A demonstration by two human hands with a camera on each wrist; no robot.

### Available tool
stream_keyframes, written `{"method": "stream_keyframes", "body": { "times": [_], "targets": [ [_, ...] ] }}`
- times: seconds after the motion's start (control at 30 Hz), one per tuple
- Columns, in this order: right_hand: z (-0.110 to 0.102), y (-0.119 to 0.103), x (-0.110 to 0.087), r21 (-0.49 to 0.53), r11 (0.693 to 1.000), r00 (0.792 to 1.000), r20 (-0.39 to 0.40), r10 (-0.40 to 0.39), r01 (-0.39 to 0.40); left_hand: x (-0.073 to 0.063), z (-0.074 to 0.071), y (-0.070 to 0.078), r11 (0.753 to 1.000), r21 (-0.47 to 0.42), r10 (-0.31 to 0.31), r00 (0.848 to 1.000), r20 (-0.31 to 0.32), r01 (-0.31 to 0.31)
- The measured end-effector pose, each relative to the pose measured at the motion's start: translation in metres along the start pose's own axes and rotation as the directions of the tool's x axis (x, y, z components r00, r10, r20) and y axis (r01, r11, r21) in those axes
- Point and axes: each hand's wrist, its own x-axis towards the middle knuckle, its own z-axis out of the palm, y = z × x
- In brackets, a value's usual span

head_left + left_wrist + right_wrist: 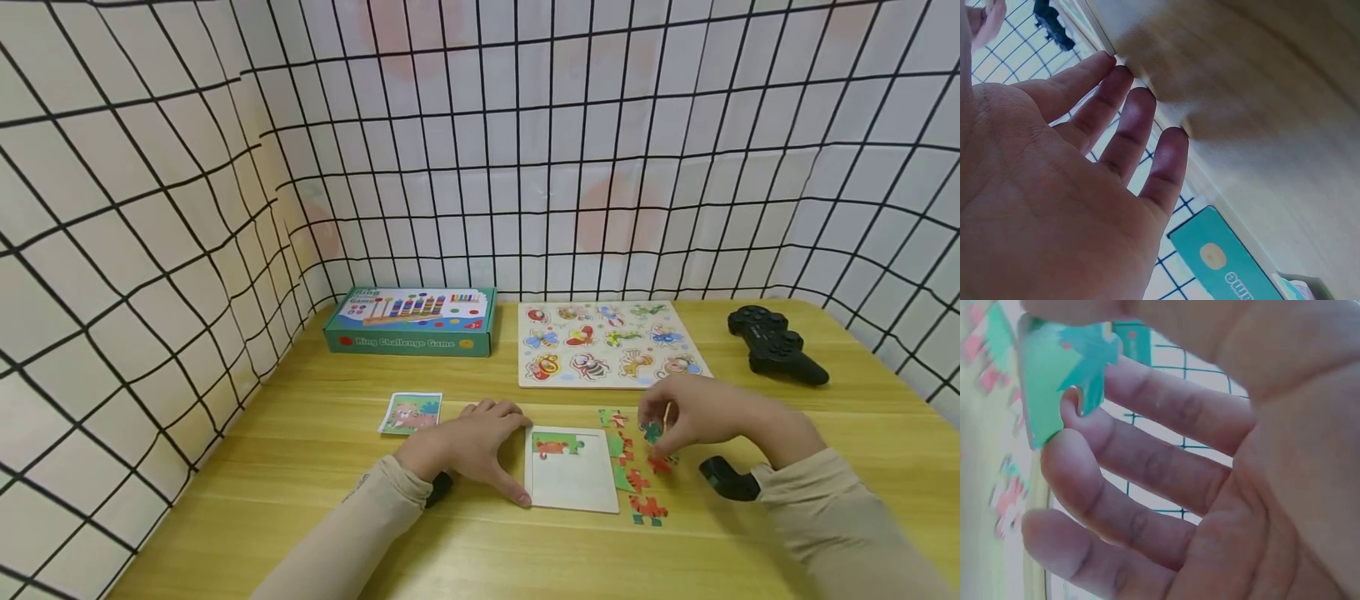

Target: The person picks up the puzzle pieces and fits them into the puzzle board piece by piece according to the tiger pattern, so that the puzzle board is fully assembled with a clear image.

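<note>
Hands, two: left hand (480, 446), fingers extended, not gripping, touching the left edge of the puzzle tray (570, 490); right hand (697, 417), pinching a green puzzle piece (1047, 378).
Piece held beyond the tray's right edge, near the loose pieces (648, 505) on the desk (292, 508). Judged light, thin, stiff; printed face likely slick, knobs probably the weakest part. Best taken by opposite edges, thumb against fingertips.
</note>
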Motion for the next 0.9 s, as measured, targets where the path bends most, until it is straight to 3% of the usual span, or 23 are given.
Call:
{"method": "stream_keyframes", "body": {
  "times": [0.2, 0.47, 0.9],
  "targets": [
    [-0.002, -0.008, 0.009, 0.028, 0.999, 0.999, -0.042, -0.014, 0.015, 0.000, 0.002, 0.000, 1.000, -0.012, 0.014, 1.000, -0.003, -0.014],
    [0.000, 0.001, 0.010, 0.178, 0.983, 0.998, -0.051, -0.036, 0.044, 0.001, 0.000, 0.001, 1.000, -0.019, 0.015, 1.000, -0.006, -0.015],
    [0.007, 0.007, 0.021, 0.231, 0.972, 0.987, -0.162, 0.004, 0.034, 0.000, 0.001, -0.002, 1.000, -0.014, 0.005, 1.000, -0.003, -0.006]
  ]
}}
